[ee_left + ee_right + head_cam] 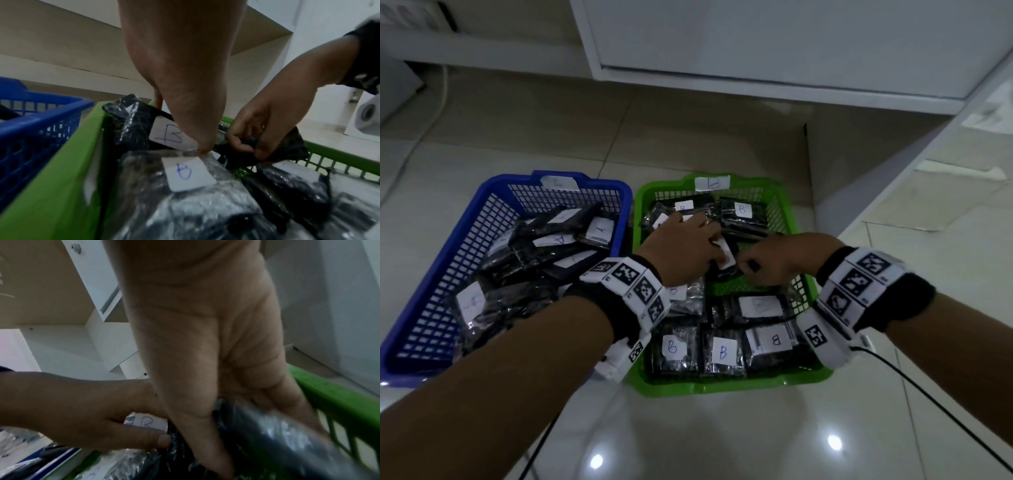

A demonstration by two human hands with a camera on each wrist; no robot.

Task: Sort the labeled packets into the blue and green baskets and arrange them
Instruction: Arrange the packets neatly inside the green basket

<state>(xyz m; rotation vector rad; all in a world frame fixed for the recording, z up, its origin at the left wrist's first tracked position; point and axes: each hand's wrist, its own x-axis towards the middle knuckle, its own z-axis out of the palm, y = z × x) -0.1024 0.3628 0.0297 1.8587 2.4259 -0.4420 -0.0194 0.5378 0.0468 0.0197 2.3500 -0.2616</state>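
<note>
The blue basket on the left holds dark packets labelled A. On the right, the green basket holds packets labelled B, several in a front row. Both hands reach into the green basket's middle. My left hand grips a packet with a B label, its thumb on the wrap. My right hand pinches a dark packet right beside it. I cannot tell whether both hold the same packet. Another B packet lies under the left wrist.
The baskets stand side by side on a glossy tiled floor. A white cabinet rises behind them and a white ledge runs along the right. A black cable trails from the right wrist.
</note>
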